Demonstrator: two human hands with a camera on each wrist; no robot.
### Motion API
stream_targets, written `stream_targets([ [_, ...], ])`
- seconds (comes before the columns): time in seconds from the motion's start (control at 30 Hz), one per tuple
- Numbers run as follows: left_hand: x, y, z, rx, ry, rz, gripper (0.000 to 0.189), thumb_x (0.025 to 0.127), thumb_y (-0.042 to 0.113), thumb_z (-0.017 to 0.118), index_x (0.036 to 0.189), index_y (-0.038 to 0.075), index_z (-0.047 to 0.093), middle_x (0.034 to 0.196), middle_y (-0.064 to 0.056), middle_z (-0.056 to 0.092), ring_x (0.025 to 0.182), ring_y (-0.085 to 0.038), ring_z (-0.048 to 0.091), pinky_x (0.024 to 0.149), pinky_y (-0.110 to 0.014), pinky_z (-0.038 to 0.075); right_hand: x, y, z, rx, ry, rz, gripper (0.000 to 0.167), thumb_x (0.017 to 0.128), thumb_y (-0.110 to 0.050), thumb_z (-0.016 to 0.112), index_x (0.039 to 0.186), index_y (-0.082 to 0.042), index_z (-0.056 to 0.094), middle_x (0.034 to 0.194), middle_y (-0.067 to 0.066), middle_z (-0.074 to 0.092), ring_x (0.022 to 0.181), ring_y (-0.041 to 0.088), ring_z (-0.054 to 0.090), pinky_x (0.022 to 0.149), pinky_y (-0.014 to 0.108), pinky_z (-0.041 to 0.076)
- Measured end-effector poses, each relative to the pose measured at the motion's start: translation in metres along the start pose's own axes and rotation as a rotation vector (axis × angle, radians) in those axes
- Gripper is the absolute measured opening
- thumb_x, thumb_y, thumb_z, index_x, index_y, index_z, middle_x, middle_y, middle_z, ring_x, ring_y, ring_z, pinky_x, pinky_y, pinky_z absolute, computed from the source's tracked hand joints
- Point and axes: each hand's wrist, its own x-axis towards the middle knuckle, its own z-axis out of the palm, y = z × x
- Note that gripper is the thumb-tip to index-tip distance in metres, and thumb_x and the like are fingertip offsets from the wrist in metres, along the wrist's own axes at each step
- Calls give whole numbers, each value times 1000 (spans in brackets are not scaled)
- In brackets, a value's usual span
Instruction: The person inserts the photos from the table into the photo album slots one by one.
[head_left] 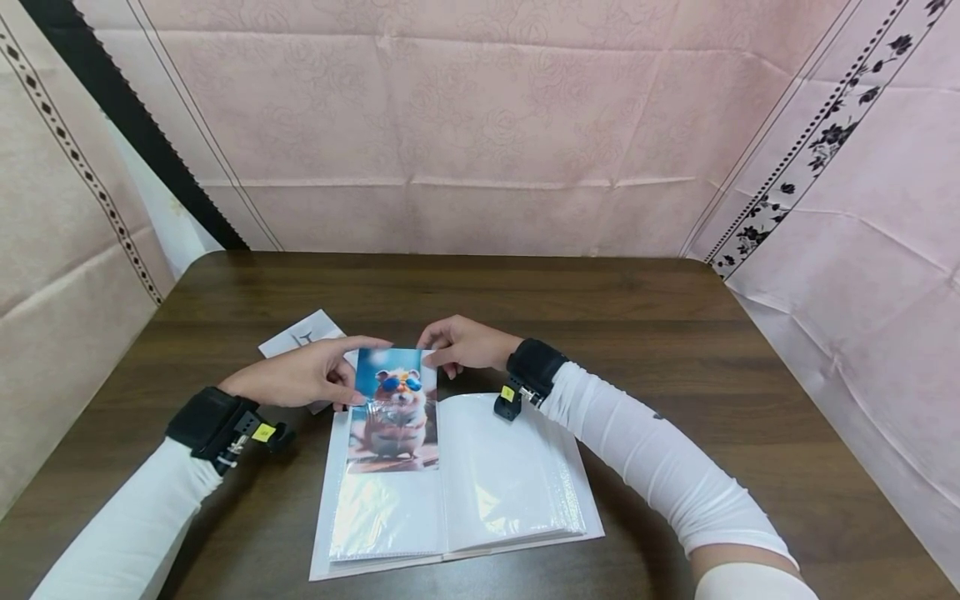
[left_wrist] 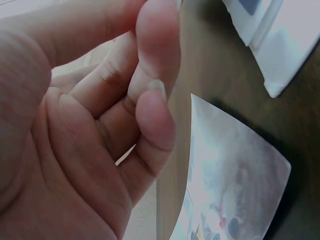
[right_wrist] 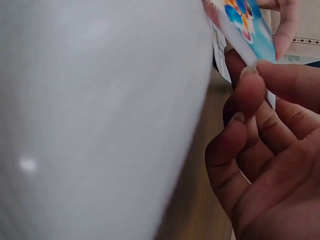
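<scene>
A photo print [head_left: 395, 417] of a hamster-like animal in blue sunglasses stands out past the top of an open photo album [head_left: 517, 475]. Its lower part overlaps the left page's clear pocket, where glare crosses it. My left hand [head_left: 303, 373] holds the photo's upper left side, thumb at the edge and index finger along the top. At the upper right edge, my right hand [head_left: 472, 343] pinches the photo between thumb and fingertip, as the right wrist view shows at the photo's side [right_wrist: 250, 30]. In the left wrist view, the fingers of my left hand [left_wrist: 100, 105] are bent.
A loose white card [head_left: 303, 333] with dark marks lies partly hidden behind my left hand. A curled sheet with a faint picture [left_wrist: 235, 170] shows in the left wrist view. The brown wooden table [head_left: 637, 308] meets pink patterned cloth [head_left: 525, 125] at its far edge.
</scene>
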Motion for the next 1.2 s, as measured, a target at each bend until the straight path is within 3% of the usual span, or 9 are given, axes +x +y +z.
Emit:
stream_targets([
  [0.3, -2, -2, 1, 13, 21, -41, 79, 93, 29, 75, 157, 15, 32, 85, -4, 72, 61, -35, 58, 52, -31, 49, 1, 1, 1, -6, -27, -17, 16, 100, -12, 64, 114, -4, 65, 83, 12, 65, 64, 25, 52, 64, 26, 44],
  [0.63, -2, -2, 2, 22, 15, -24, 72, 94, 27, 73, 155, 13, 36, 78, -5, 67, 59, -35, 56, 52, -31, 49, -1, 3, 0, -25, -40, -11, 15, 100, -14, 64, 112, -5, 66, 78, 15, 62, 64, 24, 53, 65, 26, 45],
  [1.0, -1, 2, 3, 41, 23, -42, 70, 93, 27, 74, 154, 14, 39, 77, -5, 66, 57, -35, 54, 51, -28, 47, -1, 4, 1, -24, -55, 19, 17, 99, -13, 66, 114, -5, 66, 76, 7, 62, 63, 20, 54, 64, 26, 45],
  [1.2, -1, 2, 3, 46, 24, -13, 70, 93, 26, 75, 152, 11, 41, 76, -7, 65, 57, -34, 53, 51, -26, 46, -3, 3, 1, -21, -59, 24, 17, 98, -12, 66, 114, -5, 65, 77, 9, 62, 64, 21, 53, 64, 26, 44],
])
